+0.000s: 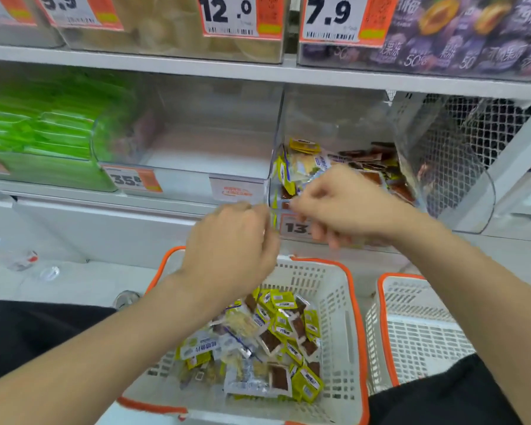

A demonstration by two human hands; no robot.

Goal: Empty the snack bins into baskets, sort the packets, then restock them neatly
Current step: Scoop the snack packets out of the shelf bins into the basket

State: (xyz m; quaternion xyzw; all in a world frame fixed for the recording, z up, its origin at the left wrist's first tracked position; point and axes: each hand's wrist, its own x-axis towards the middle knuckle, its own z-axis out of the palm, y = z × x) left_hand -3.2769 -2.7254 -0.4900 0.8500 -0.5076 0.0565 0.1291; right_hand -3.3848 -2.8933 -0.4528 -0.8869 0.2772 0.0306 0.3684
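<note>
Premises are a shop: white shelves (pixel 258 72) carry clear snack bins (pixel 334 124) with orange price tags (pixel 344 18), and shopping baskets (pixel 341 302) stand below.

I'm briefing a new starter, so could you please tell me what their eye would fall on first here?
The left hand and right hand are close together mid-frame at the front of a clear bin of mixed packets. Below sits an orange-rimmed basket holding yellow and brown packets, a second basket beside it.
</note>
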